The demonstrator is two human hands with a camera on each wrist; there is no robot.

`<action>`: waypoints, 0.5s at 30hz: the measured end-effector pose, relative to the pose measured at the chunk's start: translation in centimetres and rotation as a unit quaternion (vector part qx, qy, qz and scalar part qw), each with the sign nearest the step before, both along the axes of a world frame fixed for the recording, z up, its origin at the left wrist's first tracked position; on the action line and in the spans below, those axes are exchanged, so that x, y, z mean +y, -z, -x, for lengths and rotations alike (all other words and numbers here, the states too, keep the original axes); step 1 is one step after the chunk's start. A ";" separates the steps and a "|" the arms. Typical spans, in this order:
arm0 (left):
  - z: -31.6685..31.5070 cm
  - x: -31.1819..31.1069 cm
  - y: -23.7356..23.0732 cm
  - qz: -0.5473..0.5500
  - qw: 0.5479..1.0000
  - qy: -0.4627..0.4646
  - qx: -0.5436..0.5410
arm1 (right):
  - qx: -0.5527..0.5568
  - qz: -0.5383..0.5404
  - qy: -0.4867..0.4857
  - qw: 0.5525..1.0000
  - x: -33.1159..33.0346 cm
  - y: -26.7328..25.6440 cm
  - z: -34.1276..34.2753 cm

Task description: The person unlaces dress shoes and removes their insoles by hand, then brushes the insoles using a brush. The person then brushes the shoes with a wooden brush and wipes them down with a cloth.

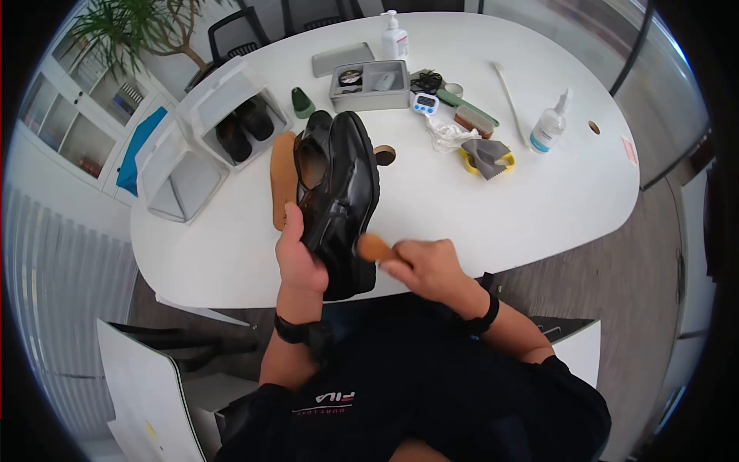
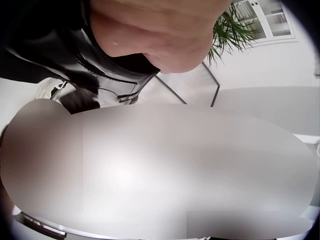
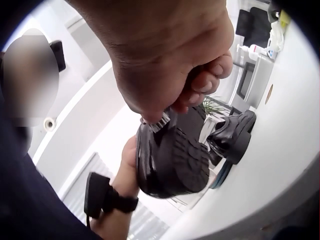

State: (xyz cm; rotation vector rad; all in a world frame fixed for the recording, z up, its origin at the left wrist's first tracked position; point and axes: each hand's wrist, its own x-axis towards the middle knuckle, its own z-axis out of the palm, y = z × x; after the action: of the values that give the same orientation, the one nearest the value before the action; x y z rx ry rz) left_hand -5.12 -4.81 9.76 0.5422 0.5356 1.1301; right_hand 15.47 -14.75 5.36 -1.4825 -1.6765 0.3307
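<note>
A glossy black shoe (image 1: 346, 185) is held up, toe away from the body, by my left hand (image 1: 299, 254); the thumb lies along its left side and the other fingers are hidden. My right hand (image 1: 433, 269) grips a small brush with a rounded wooden end (image 1: 375, 248), beside the shoe's right side near the heel. The right wrist view shows pale bristles (image 3: 160, 123) close to the upper of the held shoe (image 3: 172, 160), below my curled fingers (image 3: 207, 82). A second black shoe (image 1: 312, 158) stands just behind, on the left.
Around the shoes on the white table (image 1: 462, 219) are a tan sole-shaped piece (image 1: 283, 181) and an open shoe box (image 1: 208, 115). Farther back are a grey tray (image 1: 371, 98), a pump bottle (image 1: 395, 38), a brush (image 1: 473, 121), a grey cloth (image 1: 486, 158) and a spray bottle (image 1: 548, 127).
</note>
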 end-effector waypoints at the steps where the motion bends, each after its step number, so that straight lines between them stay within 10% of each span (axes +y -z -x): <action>1: 0.6 0.4 0.0 -0.004 1.000 0.023 -0.019 | -0.059 -0.019 -0.064 0.996 -0.2 -0.1 0.1; 8: 0.8 -0.8 0.4 -0.119 0.987 0.105 0.036 | -0.031 -0.116 0.127 0.985 4.8 -4.7 -3.9; 15: 2.4 -1.3 1.3 -0.120 0.984 0.068 0.114 | -0.058 -0.098 0.080 0.990 3.2 -4.6 -3.8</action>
State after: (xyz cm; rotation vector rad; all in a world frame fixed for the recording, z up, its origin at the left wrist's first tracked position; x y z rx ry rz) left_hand -7.50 -6.11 8.43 0.9122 0.5532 1.0124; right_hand 19.27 -11.52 9.97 -1.5001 -1.6171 -0.0090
